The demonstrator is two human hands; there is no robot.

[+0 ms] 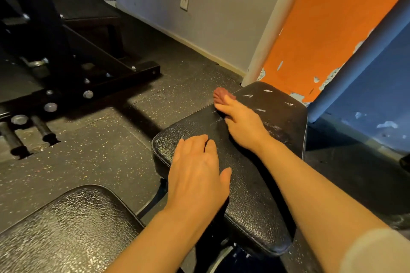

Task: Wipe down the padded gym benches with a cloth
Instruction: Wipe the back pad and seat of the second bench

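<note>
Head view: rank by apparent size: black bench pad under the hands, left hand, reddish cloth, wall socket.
1. Black bench pad
2. Left hand, enlarged by nearness
3. Reddish cloth, mostly hidden by the right hand
4. Wall socket, far away, so ranking against the cloth is unsure

Dark rubber floor [106,146], flecked with pale specks, seams between the mats. Pale grey wall [199,6] at the back, cream skirting [199,50] along its foot, white socket plate [184,3] set low. Orange wall panel [321,29] to the right, paint flaking near the bottom, cream corner post [269,29] beside it. Blue wall [377,86] farther right, likewise chipped. Black steel machine frame [88,73] at left, bolted with round silver heads, short black pegs [42,128] jutting out just above the floor. Warm, dim light, deep shadows under the frame.
</note>
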